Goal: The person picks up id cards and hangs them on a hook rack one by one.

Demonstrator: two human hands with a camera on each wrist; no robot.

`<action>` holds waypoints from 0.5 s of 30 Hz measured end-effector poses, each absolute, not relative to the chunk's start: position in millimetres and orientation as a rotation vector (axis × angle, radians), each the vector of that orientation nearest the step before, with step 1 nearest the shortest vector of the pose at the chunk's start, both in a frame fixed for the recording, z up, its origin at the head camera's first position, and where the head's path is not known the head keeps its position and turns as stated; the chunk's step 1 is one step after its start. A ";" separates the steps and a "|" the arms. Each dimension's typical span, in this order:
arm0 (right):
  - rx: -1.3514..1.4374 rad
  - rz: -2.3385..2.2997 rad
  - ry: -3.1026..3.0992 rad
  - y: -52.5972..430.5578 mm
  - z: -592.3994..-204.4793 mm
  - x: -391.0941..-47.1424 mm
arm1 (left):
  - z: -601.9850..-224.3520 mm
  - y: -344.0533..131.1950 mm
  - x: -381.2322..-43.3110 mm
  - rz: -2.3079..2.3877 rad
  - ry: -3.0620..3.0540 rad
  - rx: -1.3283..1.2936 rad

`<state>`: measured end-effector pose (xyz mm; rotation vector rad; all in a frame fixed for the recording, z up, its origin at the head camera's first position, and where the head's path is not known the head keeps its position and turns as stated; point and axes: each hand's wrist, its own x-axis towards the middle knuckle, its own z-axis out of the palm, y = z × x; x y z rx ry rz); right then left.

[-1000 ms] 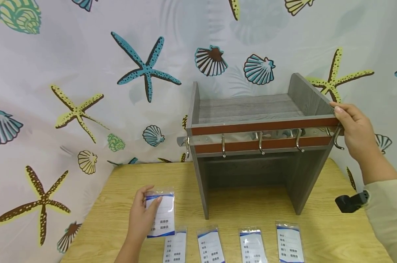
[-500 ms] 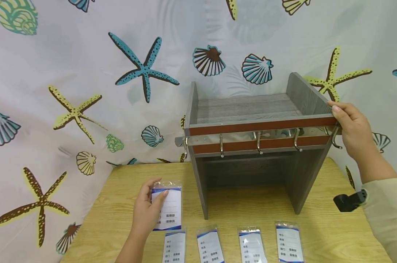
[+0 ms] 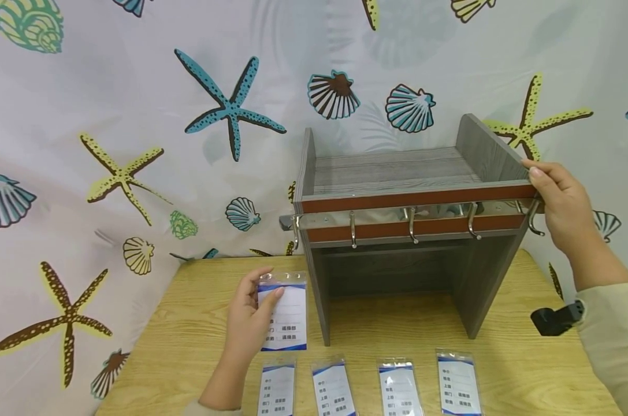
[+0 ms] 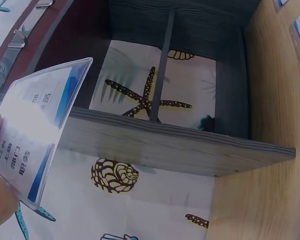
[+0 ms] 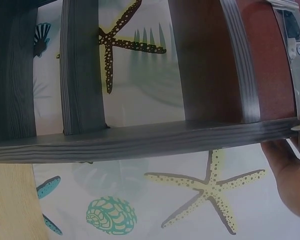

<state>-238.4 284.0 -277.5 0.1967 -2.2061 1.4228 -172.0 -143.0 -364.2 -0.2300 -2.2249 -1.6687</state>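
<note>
My left hand (image 3: 250,320) pinches a clear-sleeved badge card (image 3: 289,315) by its left side, thumb in front. The card is upright, white with blue bands, close to the left leg of a grey wooden shelf (image 3: 314,277). In the left wrist view the card (image 4: 45,125) shows glare on its face. My right hand (image 3: 565,202) grips the shelf's upper right front corner, thumb on the front. In the right wrist view that hand (image 5: 290,175) is partly cut off at the edge. A metal hook rail (image 3: 386,216) with several hooks runs across the shelf's front.
Several more badge cards (image 3: 331,388) lie in a row on the wooden table (image 3: 189,323) before the shelf. A curtain (image 3: 137,86) printed with shells and starfish hangs behind. A black device (image 3: 555,319) sticks out at the right sleeve.
My left hand has carried the badge card up and to the right, from over the leftmost lying card to beside the shelf's left leg. The right hand keeps its grip on the shelf.
</note>
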 end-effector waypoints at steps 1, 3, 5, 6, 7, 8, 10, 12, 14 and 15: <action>0.199 1.426 -2.202 284.3 -277.5 -238.2 | -363.2 -141.7 -172.7 -1.671 -2.211 -0.252; 0.203 1.437 -2.198 284.8 -277.6 -237.8 | -361.1 -139.4 -173.6 -1.675 -2.187 -0.274; 0.209 1.442 -2.199 285.2 -277.7 -237.6 | -359.0 -137.5 -174.4 -1.685 -2.171 -0.275; 0.209 1.437 -2.200 285.1 -277.6 -237.6 | -357.9 -136.7 -174.7 -1.695 -2.166 -0.271; 0.212 1.442 -2.196 285.2 -277.5 -237.6 | -356.7 -135.9 -175.1 -1.694 -2.168 -0.264; 0.213 1.440 -2.194 285.1 -277.4 -237.7 | -355.4 -135.0 -175.5 -1.690 -2.170 -0.258; 0.217 1.435 -2.191 285.0 -277.2 -237.8 | -352.7 -133.6 -176.5 -1.681 -2.175 -0.258; 0.218 1.434 -2.191 284.9 -277.1 -237.9 | -350.0 -132.2 -177.6 -1.672 -2.172 -0.277; 0.221 1.438 -2.194 285.0 -277.2 -237.7 | -347.4 -130.6 -178.7 -1.663 -2.158 -0.307; 0.222 1.440 -2.195 285.0 -277.2 -237.5 | -346.1 -129.9 -179.1 -1.663 -2.146 -0.323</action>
